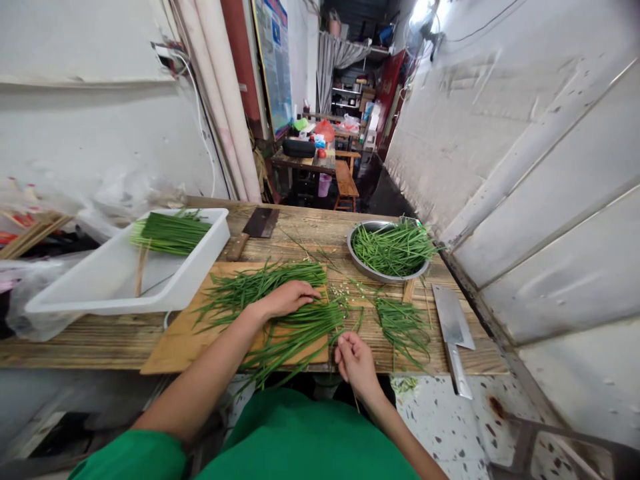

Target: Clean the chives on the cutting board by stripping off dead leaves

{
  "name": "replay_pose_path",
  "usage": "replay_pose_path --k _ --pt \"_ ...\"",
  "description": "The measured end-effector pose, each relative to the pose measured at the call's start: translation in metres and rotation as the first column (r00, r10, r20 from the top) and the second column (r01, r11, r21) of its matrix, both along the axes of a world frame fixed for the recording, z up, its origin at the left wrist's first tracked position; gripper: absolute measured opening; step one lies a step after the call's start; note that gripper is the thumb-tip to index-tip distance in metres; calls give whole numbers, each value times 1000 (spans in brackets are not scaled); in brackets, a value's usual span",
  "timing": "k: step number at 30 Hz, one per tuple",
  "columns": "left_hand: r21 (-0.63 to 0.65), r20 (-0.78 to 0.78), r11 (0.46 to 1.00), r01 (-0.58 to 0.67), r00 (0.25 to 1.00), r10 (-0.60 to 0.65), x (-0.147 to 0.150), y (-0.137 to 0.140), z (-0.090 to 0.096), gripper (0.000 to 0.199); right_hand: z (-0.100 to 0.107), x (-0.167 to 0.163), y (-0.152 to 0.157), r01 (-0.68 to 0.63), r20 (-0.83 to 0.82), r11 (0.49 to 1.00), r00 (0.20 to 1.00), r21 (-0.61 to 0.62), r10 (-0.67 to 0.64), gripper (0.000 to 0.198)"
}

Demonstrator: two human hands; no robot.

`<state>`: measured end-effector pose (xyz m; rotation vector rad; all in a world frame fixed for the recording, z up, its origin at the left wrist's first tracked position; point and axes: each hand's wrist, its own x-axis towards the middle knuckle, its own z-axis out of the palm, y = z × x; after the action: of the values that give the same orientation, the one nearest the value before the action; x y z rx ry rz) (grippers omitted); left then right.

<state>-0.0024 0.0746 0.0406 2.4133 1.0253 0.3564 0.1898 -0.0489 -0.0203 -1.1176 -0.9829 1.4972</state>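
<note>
Green chives (303, 328) lie across a cutting board (187, 343) during apparent sorting, the left hand (289, 298) loosely curled over them, the right hand (356, 362) apart, whether either grips unclear, as the next move seems to call for lightly pinching single stems.

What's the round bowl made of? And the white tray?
The bowl looks like smooth metal, maybe steel, because its grey rim shines. The tray is probably plastic: its walls look smooth and evenly white, without wood grain.
</note>
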Motion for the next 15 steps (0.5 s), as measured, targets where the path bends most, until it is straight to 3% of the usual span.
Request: replay_pose_path --k 8,15 --pt "94 -10 980 -178 984 179 -10 7 -1 23 -1 0 0 0 2 1000 1000 5 0 37" --pt "56 143 940 -337 934 327 -5 6 2 29 0 0 0 6 15 1000 1000 6 -7 36"
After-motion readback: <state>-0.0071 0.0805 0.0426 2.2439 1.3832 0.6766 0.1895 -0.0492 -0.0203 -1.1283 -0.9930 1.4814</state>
